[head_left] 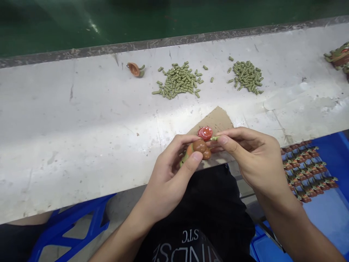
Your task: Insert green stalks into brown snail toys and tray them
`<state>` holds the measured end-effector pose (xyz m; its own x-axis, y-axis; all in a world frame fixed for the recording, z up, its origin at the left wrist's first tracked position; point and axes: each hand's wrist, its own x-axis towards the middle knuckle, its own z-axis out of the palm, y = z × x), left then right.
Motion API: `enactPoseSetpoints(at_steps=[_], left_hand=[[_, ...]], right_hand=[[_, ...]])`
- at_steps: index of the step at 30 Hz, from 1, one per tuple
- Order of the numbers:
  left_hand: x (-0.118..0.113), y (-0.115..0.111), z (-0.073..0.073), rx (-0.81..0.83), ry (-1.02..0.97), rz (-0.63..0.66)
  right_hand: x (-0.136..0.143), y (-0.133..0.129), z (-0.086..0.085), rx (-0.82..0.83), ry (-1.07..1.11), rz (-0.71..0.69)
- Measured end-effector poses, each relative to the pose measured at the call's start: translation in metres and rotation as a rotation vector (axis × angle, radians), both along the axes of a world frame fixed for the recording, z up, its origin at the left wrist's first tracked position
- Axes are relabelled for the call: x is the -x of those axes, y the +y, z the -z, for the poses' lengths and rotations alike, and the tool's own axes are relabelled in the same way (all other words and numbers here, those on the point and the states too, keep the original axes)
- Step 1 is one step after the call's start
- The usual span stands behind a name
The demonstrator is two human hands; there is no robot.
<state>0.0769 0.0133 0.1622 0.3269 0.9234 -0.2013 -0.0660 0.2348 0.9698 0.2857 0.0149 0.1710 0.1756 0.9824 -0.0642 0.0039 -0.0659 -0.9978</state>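
Between the thumb and fingers of my left hand (174,171) is a small figurine (200,147) with brown rounded ends and orange and green parts. My right hand (253,156) pinches a small green peg (215,138) beside the figurine; whether the two touch, I cannot tell. Just beyond my fingertips, a glossy red blob (205,133) sits on a piece of brown cardboard (218,118). Farther back lie a large pile of green pegs (180,80) and a smaller peg pile (248,76).
A brown piece with green bits (135,69) lies at the back left of the white table (81,127). More figures (339,56) stand at the far right. Below the edge, a blue bin (327,211) holds rows of figurines (308,169). A blue stool (73,225) stands lower left.
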Motion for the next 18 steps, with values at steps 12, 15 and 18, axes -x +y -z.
enactPoseSetpoints(at_steps=[12, 15, 18], left_hand=[[-0.0041, 0.0001, 0.0008, 0.013, -0.026, 0.048], [-0.0044, 0.0009, 0.0005, -0.001, -0.018, 0.054], [-0.0046, 0.0018, 0.0009, -0.015, 0.000, 0.061]], right_hand=[[0.0005, -0.0074, 0.0028, 0.021, 0.012, 0.011], [0.0009, -0.0080, 0.0030, 0.029, -0.004, 0.005], [0.0008, -0.0081, 0.0033, 0.034, -0.011, 0.007]])
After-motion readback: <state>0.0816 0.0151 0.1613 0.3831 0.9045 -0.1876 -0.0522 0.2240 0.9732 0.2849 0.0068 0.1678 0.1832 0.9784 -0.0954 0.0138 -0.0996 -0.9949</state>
